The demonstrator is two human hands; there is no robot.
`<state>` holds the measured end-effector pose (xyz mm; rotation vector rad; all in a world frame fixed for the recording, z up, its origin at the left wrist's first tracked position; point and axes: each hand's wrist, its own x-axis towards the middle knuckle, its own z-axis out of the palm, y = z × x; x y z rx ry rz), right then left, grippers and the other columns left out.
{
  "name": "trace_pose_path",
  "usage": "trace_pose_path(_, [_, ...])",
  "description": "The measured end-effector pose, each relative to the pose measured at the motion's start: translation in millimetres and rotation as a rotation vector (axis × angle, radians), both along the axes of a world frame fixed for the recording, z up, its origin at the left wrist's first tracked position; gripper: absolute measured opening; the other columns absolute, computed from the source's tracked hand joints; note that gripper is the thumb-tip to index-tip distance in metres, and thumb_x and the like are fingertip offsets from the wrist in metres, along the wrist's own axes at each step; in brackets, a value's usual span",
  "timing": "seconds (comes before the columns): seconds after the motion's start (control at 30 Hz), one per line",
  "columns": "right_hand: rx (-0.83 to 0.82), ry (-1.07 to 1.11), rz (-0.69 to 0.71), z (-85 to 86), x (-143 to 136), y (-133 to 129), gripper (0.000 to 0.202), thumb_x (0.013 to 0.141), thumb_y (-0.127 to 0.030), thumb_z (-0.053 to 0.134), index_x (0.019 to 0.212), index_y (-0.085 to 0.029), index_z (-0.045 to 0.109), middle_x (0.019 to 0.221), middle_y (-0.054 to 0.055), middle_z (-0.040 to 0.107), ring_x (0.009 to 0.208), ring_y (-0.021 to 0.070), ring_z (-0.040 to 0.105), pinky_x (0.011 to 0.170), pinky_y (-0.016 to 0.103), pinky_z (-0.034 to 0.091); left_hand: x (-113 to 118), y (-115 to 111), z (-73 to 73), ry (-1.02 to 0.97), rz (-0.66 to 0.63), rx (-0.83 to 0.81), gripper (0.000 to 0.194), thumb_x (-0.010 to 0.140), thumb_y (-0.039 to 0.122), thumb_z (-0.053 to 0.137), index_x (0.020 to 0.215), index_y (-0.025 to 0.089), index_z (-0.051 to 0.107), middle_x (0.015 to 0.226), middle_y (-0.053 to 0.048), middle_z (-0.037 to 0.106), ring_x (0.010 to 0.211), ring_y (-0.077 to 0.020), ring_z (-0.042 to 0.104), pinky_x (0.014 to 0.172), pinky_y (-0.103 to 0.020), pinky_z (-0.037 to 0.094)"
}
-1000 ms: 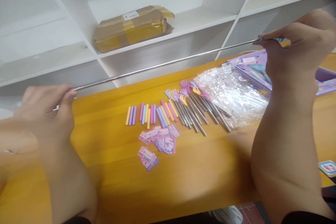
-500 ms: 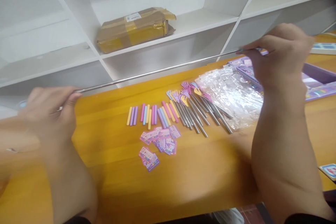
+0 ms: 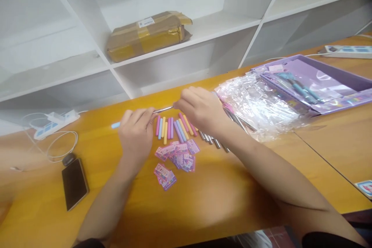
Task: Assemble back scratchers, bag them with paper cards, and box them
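Note:
My left hand (image 3: 136,133) is closed round a telescopic back scratcher (image 3: 163,109), whose light blue handle end sticks out to its left. My right hand (image 3: 200,110) is closed on the other end and covers its head. A short length of metal rod shows between the two hands. Below them on the table lie a row of pastel handle sleeves (image 3: 170,128) in pink, blue, yellow and purple, and a loose pile of small printed cards (image 3: 182,157). Partly behind my right hand lie several metal-rod back scratchers (image 3: 216,142).
Clear plastic bags (image 3: 258,104) are heaped against an open purple box (image 3: 343,75) on the right. At the left are a phone (image 3: 74,184) and a power strip (image 3: 56,124) with cables. Behind the table, a taped cardboard box (image 3: 148,37) rests on white shelving (image 3: 221,27).
Both hands have come from far apart to close together over the table. The back scratcher's long drawn-out rod now shows only a short length between them.

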<state>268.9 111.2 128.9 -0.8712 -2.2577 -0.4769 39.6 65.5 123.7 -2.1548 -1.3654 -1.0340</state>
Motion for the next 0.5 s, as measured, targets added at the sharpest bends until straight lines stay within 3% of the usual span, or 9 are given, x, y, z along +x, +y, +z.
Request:
trace_pose_path(0.2, [0.042,-0.108,0.047,-12.3,-5.8,-0.5,0.036,0.108,-0.007,0.042,0.08,-0.022,0.059,0.081,0.006,0.054,0.076,0.0213,0.039,0.07,0.037,0.026,6.4,0.8,-10.4,-0.018,-0.044,-0.169,0.025,0.11,0.037,0.057,0.106,0.024,0.079,0.1,-0.006,0.082,0.084,-0.0243,0.064,0.075,-0.037,0.044])
trace_pose_path(0.3, [0.105,-0.143,0.088,-17.1,-2.6,7.8,0.031,0.106,-0.008,0.048,0.081,-0.021,0.059,0.084,0.006,0.056,0.076,0.0209,0.04,0.07,0.036,0.026,4.4,4.3,-12.4,0.035,0.006,-0.407,0.031,0.111,0.042,0.053,0.102,0.024,0.076,0.095,-0.007,0.08,0.083,-0.0256,0.068,0.071,-0.036,0.042])
trace_pose_path(0.4, [0.164,-0.191,0.094,-16.2,7.6,17.5,0.029,0.107,-0.007,0.05,0.082,-0.021,0.06,0.086,0.005,0.059,0.079,0.0213,0.042,0.073,0.036,0.027,0.9,4.0,-12.9,0.129,0.109,-0.689,0.028,0.109,0.041,0.055,0.095,0.024,0.071,0.076,-0.006,0.073,0.064,-0.025,0.065,0.06,-0.033,0.032])
trace_pose_path(0.5, [0.146,-0.167,0.096,-17.4,22.6,26.8,0.026,0.109,-0.011,0.051,0.088,-0.021,0.063,0.089,0.005,0.063,0.083,0.0216,0.048,0.077,0.035,0.032,-3.3,1.9,-16.0,0.096,0.006,-0.883,0.023,0.106,0.033,0.057,0.088,0.024,0.067,0.069,-0.005,0.07,0.059,-0.0241,0.065,0.059,-0.031,0.031])
